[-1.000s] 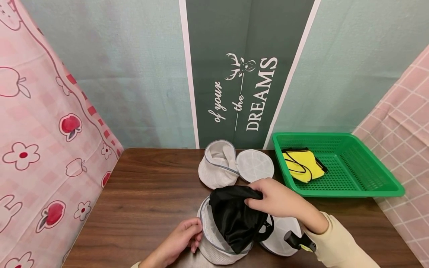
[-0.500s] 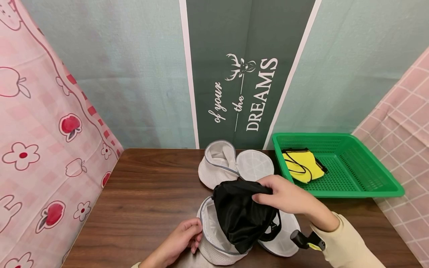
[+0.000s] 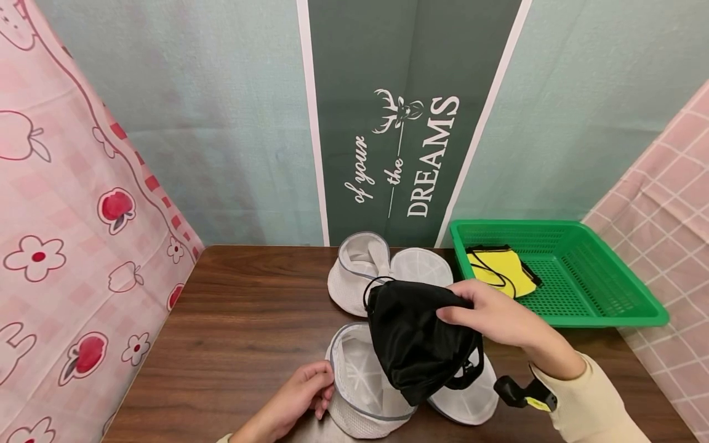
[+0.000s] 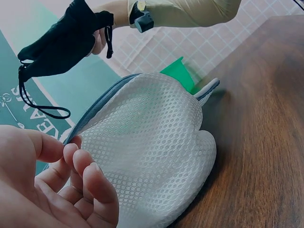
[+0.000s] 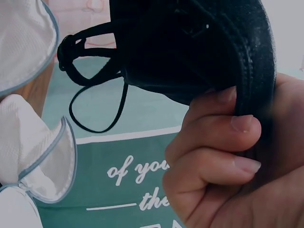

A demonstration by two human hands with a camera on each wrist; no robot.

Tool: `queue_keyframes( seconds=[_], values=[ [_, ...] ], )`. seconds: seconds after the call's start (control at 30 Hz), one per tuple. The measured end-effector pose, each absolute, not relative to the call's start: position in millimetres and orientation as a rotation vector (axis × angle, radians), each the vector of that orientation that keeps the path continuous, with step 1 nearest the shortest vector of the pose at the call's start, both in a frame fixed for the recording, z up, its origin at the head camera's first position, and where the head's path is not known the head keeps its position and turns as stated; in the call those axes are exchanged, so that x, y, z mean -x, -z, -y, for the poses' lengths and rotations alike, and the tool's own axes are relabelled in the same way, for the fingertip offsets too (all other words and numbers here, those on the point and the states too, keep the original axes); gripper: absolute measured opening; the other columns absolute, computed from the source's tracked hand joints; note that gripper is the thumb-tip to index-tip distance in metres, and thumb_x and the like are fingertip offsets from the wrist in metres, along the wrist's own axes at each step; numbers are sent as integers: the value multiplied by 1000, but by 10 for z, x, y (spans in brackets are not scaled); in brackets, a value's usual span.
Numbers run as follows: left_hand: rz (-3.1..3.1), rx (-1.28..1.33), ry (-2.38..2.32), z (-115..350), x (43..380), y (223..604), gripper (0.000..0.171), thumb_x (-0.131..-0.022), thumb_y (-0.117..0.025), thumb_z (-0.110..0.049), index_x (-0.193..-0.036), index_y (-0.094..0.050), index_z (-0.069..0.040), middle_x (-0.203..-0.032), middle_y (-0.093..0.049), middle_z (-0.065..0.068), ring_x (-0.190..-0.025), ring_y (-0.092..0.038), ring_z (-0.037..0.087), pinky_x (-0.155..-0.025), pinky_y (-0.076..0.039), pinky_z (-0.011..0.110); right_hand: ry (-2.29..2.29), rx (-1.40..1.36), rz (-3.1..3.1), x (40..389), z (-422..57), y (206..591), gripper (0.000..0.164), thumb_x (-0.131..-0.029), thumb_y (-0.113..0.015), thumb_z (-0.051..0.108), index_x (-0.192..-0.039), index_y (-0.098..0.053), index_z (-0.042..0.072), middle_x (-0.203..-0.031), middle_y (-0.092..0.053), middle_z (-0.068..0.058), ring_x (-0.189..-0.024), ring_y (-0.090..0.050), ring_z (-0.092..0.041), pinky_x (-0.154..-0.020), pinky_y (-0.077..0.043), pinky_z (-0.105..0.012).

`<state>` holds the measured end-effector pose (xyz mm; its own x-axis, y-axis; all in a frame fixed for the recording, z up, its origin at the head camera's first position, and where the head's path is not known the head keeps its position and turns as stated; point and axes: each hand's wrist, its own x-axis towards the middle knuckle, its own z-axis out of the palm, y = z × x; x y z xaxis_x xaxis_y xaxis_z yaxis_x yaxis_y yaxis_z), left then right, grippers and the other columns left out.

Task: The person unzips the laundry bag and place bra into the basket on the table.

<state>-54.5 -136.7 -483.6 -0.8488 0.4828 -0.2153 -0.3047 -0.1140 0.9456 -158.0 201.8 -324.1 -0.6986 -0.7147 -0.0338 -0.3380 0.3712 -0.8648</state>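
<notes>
My left hand (image 3: pixel 301 394) pinches the grey zipped rim of a white mesh laundry bag (image 4: pixel 152 137) between thumb and forefinger. The bag stands with its mouth facing up and its round lid (image 3: pixel 465 397) folded out to the right on the table. Above the bag's right side, my right hand (image 3: pixel 493 311) grips a soft black fabric item (image 3: pixel 423 338) by its edge. It has a thin cord loop (image 5: pixel 97 111) and a strap with a buckle (image 5: pixel 66 52); its exact kind I cannot tell. In the head view it overlaps the bag's rim and part of the lid.
A second white mesh bag (image 3: pixel 346 289) stands open behind, its lid (image 3: pixel 422 267) laid out beside it. At the back right, a green plastic basket (image 3: pixel 626 289) holds a folded yellow cloth item (image 3: pixel 501 271) with black cords. All stand on a brown wooden table (image 3: pixel 244 326).
My right hand has drawn the black item up and to the right, away from the mesh bag's mouth, whose inside now shows. My left hand stays at the rim.
</notes>
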Motion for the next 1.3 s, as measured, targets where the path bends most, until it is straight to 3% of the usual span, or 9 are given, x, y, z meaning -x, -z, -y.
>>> queue_keyframes(
  seconds=[0.47,1.17,1.3],
  values=[
    [-1656,-196,-2008,1371,542,4838,29,-102,-47,-8,-89,-38,17,-75,-50,-1,-61,-49,3,-54,-45,16,1407,712,-2371,1669,-2394,3122,17,-101,-57,7,-90,-70,5,-81,-69,2,-74,-64,-10,-65,-53,-28],
    [-1653,-196,-2006,1376,537,4843,29,-101,-47,-8,-89,-38,17,-75,-50,-2,-61,-49,4,-54,-45,17,1618,602,-2327,2000,-3145,3060,34,-103,-44,-4,-102,-77,7,-96,-75,2,-90,-66,-8,-76,-52,-21],
    [-1654,-192,-2007,1378,531,4841,30,-101,-47,-8,-89,-38,17,-75,-50,-2,-61,-49,3,-54,-45,16,1563,521,-2356,2083,-3285,3017,37,-106,-43,1,-106,-77,15,-94,-75,3,-87,-68,-7,-71,-55,-25]
  ],
)
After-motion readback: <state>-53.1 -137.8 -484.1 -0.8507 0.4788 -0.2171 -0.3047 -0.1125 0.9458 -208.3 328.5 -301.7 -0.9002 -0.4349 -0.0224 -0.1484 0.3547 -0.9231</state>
